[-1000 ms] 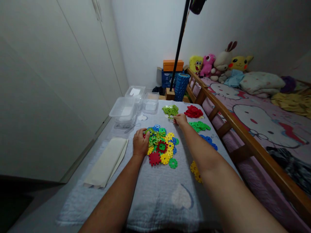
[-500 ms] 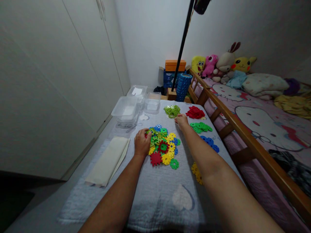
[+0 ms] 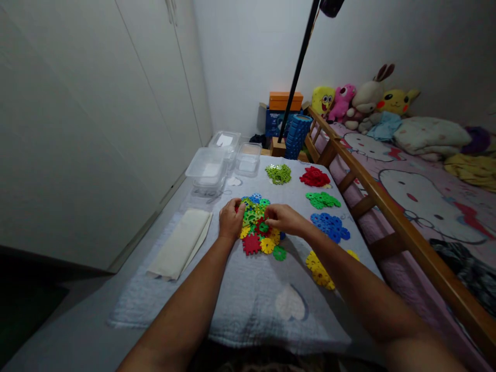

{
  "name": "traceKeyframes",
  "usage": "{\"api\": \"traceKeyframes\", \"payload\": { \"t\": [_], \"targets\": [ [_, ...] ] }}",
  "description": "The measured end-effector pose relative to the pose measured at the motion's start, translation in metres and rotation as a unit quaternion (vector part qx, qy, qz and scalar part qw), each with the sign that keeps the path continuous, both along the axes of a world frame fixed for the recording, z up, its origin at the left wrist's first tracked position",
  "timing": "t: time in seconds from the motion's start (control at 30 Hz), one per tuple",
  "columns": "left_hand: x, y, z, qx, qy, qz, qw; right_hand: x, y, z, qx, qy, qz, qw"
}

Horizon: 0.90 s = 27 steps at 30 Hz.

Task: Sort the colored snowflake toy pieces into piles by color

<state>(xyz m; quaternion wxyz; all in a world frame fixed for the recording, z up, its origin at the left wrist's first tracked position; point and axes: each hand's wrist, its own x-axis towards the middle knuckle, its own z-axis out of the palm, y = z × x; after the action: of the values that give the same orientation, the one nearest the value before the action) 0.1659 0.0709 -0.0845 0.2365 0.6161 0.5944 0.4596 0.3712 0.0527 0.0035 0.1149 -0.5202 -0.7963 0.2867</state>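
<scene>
A mixed pile of coloured plastic building pieces [image 3: 267, 245], notched discs and squares in red, yellow, green and blue, lies mid-table. Against its left edge is my left hand [image 3: 231, 219], fingers curled down and thumb on the pile side; a bit of red shows by the fingertips, but what they grip is hidden. My right hand [image 3: 285, 218] reaches over the pile's right side, fingers drawn together at the pieces. Sorted heaps lie beyond and to the right: light green [image 3: 278, 174], red [image 3: 314, 176], green [image 3: 323, 200], blue [image 3: 330, 227] and yellow [image 3: 320, 271], partly behind my right forearm.
Clear plastic containers [image 3: 207, 165] stand at the back left, before a folded cream cloth [image 3: 182, 243]. A wooden bed rail [image 3: 360, 188] runs along the table's right side. Behind the table rise a black pole [image 3: 298, 72] and a blue ribbed roller [image 3: 297, 137].
My right hand has come back from beside the light green heap to the mixed pile. My left hand stays at the pile's left edge. The view has shifted slightly.
</scene>
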Motion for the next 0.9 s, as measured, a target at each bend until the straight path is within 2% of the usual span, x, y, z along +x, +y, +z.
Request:
{"api": "traceKeyframes", "payload": {
  "t": [0.1,0.27,0.4,0.53,0.67,0.8,0.9],
  "targets": [
    [-0.001,0.001,-0.002,0.004,-0.014,-0.002,1.0,-0.009,-0.018,-0.001,0.067,-0.124,-0.038,0.989],
    [-0.001,0.001,-0.002,0.005,-0.031,0.0,1.0,-0.012,-0.023,-0.006,0.028,-0.173,-0.08,0.981],
    [-0.001,0.001,-0.002,0.007,-0.038,-0.001,0.999,-0.008,-0.016,-0.014,0.007,-0.114,-0.094,0.989],
    [-0.001,0.002,-0.003,0.006,-0.036,-0.001,0.999,0.009,-0.003,-0.018,-0.055,0.039,-0.112,0.991],
    [-0.001,0.002,-0.004,0.007,-0.032,-0.001,0.999,0.041,0.021,-0.015,-0.109,0.191,-0.205,0.954],
    [-0.002,0.002,-0.003,0.007,-0.029,-0.001,1.0,0.079,0.056,-0.015,-0.061,0.257,-0.333,0.905],
    [-0.002,0.002,-0.002,0.005,-0.023,-0.002,1.0,0.104,0.083,-0.016,-0.019,0.276,-0.432,0.858]
  ]
}}
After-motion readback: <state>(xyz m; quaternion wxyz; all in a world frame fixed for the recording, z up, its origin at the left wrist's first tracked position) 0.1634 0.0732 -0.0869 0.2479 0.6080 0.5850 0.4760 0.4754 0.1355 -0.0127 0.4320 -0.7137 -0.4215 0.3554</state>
